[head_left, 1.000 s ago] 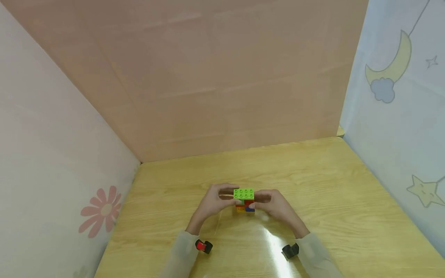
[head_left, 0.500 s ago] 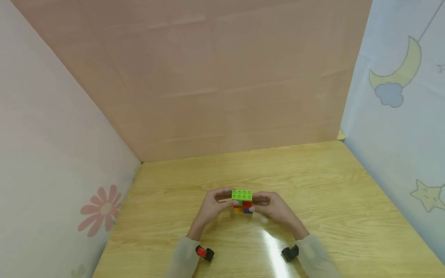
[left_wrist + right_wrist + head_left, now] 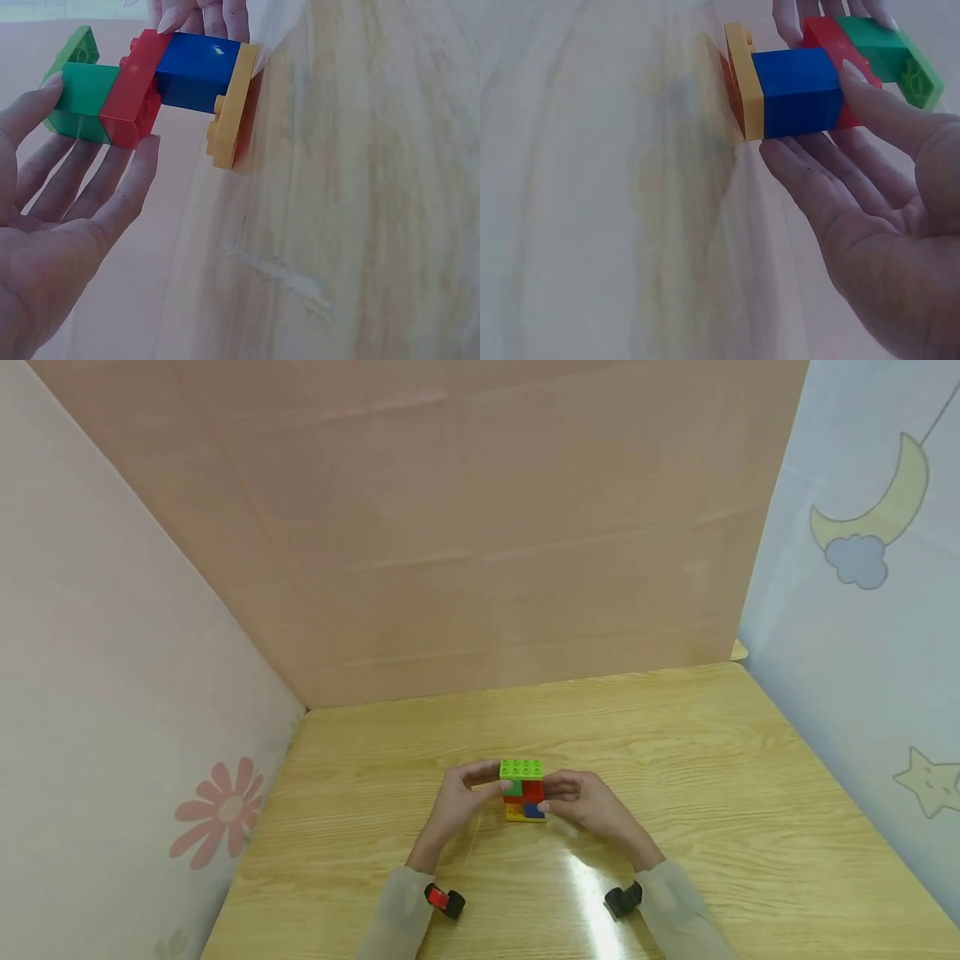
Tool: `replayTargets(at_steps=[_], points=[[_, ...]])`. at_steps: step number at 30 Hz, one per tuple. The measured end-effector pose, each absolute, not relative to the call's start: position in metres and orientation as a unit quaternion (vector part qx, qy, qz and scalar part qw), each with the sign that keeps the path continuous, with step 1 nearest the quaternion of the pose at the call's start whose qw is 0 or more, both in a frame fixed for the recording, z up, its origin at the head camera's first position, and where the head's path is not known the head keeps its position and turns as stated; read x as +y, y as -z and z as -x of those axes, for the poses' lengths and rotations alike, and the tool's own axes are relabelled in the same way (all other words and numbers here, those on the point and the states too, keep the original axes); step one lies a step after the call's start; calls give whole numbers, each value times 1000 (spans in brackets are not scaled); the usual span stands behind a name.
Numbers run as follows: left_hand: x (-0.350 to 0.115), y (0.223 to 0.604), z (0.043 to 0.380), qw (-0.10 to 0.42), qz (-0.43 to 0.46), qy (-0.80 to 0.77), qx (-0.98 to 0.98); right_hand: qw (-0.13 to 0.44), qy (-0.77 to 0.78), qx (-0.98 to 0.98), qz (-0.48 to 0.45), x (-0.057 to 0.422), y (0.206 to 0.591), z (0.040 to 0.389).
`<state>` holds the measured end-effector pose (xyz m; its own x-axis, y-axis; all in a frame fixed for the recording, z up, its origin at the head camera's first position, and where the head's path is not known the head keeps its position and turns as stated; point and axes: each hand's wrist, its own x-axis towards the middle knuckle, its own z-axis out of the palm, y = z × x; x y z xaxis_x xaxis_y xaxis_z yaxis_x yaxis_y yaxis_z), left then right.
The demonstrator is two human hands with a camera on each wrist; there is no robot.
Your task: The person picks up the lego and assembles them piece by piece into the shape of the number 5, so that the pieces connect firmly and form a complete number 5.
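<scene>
Both hands hold one stack of toy building bricks. At its foot lies a yellow plate (image 3: 236, 109), close over the table. A blue brick (image 3: 199, 67) sits on the right half, with a red brick (image 3: 135, 90) above it. Higher up come a green brick (image 3: 86, 94) on the left and a light green studded plate (image 3: 521, 769). My left hand (image 3: 467, 793) pinches the green brick, thumb on its front and fingers behind. My right hand (image 3: 588, 802) grips lower, thumb (image 3: 877, 105) by the seam between blue and red, fingers behind the blue brick.
The stack is over a wood-grain table (image 3: 375, 752). A tan sheet (image 3: 450, 527) closes off the back, and pale printed panels stand at the left (image 3: 135, 693) and right (image 3: 840, 652). Black wrist bands (image 3: 453, 903) are on both sleeves.
The light green top plate has risen in the head view, while the yellow foot stays about where it was. More of the green and red bricks' fronts shows now. Both hands keep their hold.
</scene>
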<state>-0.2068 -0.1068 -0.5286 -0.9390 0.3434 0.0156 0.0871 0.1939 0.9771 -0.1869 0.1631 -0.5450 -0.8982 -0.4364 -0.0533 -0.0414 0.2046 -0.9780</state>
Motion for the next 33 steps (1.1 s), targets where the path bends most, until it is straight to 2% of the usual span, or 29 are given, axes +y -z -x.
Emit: replayTargets(at_steps=[11, 25, 33], points=[[-109, 528, 223, 121, -126, -641, 748, 147, 577, 791, 140, 156, 541, 200], [-108, 533, 242, 137, -106, -636, 752, 182, 590, 783, 77, 154, 540, 221], [-102, 544, 255, 166, -92, -621, 760, 203, 629, 750, 31, 154, 545, 231]])
